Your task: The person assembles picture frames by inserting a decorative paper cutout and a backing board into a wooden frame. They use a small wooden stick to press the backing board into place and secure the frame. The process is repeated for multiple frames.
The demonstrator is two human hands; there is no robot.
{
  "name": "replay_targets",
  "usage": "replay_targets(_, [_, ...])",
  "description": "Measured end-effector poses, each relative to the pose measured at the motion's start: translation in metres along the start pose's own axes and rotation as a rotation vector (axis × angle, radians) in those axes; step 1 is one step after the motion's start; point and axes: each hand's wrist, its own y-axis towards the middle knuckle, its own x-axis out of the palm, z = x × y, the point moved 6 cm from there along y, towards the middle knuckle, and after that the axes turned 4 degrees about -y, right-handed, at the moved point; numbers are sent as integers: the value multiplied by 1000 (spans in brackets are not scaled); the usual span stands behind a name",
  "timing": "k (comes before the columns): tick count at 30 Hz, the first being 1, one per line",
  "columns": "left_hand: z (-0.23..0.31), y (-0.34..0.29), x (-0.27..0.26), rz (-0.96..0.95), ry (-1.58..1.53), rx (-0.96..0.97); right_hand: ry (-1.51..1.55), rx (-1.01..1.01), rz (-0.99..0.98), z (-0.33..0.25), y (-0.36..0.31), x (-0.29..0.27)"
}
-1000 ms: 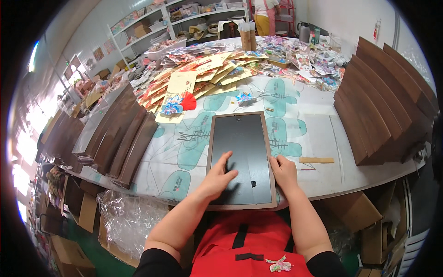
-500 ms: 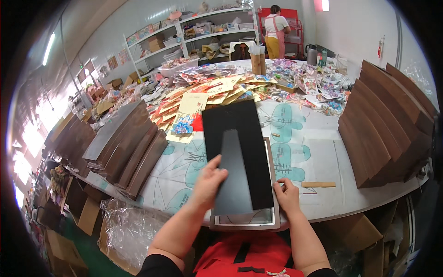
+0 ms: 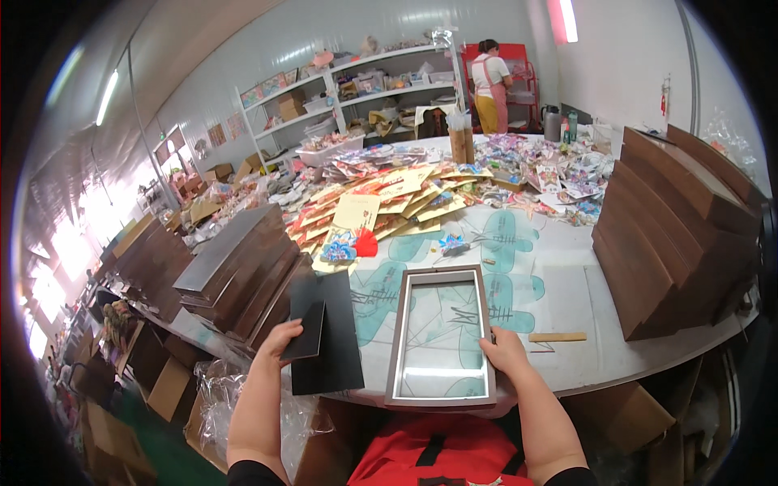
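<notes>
Black backing board [image 3: 328, 336] is off the frame [image 3: 442, 336], pinched in the left hand [image 3: 279, 344] beside the stacks. Right hand [image 3: 504, 350] lies pressed on the frame's right rail, on the worktop [image 3: 567, 300]. Setting the board aside looks next.

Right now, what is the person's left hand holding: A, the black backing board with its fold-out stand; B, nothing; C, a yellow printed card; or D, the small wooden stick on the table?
A: the left hand grips the black backing board off to the left of the silver rectangular picture frame, which the right hand steadies.
</notes>
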Motion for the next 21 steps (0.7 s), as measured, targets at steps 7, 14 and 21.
replay_targets(7, [-29, 31, -26, 163, 270, -156, 46, 86, 41, 34, 0, -33])
replay_targets(14, [4, 80, -17, 42, 1466, 11, 49, 153, 194, 63, -3, -63])
replay_targets(21, [36, 165, 77, 34, 1495, 689, 414, 166, 401, 93, -15, -62])
